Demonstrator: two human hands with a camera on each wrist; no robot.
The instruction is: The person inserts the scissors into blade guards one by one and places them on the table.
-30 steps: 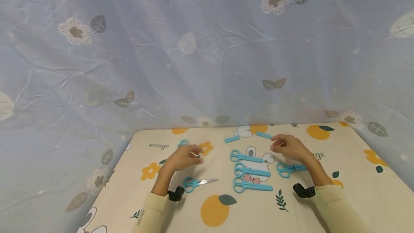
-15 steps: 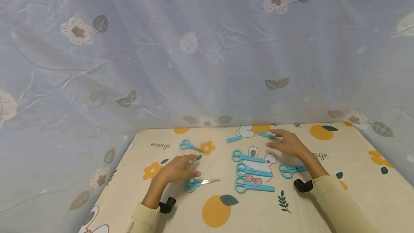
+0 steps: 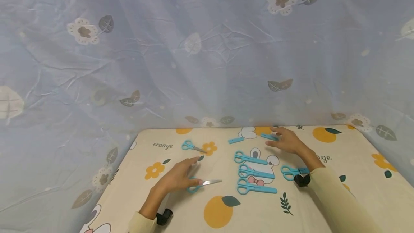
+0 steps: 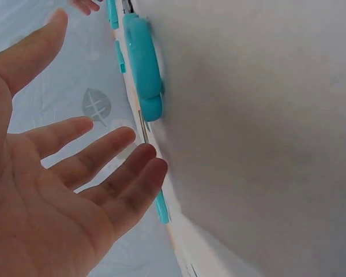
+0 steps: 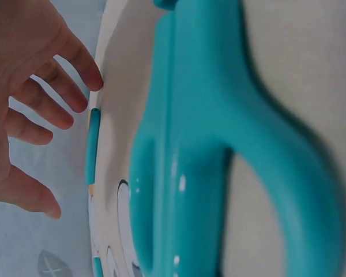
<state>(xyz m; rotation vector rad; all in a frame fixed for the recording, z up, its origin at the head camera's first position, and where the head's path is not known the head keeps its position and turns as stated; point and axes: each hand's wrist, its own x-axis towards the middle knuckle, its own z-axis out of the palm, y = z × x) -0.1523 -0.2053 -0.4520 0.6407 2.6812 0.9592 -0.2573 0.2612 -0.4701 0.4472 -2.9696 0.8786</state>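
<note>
Currently: left hand point(image 3: 176, 177), fingers spread, holds nothing; bare-bladed scissors point(image 3: 211, 182) lie at its thumb on the printed tablecloth point(image 3: 258, 215). Right hand point(image 3: 288, 140), fingers parted, holds nothing; a blue sheath point(image 3: 268, 137) lies near its fingertips. Between the hands: three sheathed scissors point(image 3: 263, 175) in a column, tips rightward.
</note>
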